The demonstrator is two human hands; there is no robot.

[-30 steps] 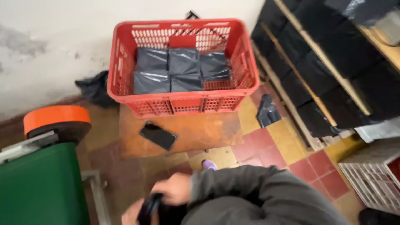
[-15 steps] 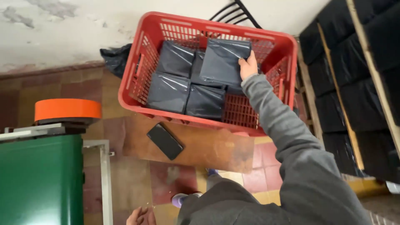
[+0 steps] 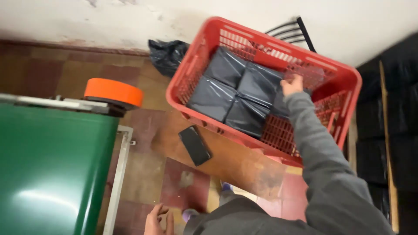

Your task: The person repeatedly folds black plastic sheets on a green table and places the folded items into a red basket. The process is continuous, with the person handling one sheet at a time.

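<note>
A red plastic basket [image 3: 344, 82] stands on the tiled floor by the wall, with several dark grey flat packages [image 3: 235, 93] laid in it. My right hand [image 3: 291, 84] reaches into the basket's far right part and grips the top edge of one dark grey package [image 3: 278, 106], which my grey sleeve partly hides. Low at the bottom edge, my left hand [image 3: 158, 220] hangs just above the floor, fingers apart and holding nothing.
A black phone [image 3: 194, 145] lies on the floor in front of the basket. A green machine [image 3: 52, 165] with an orange tape roll [image 3: 114, 91] fills the left. A black plastic bag [image 3: 167, 54] lies by the wall; dark shelves [image 3: 392, 130] stand at right.
My right arm swung from my lap up into the basket carrying a dark package, then lowered it toward the basket's right side. The view shifted left and tilted.
</note>
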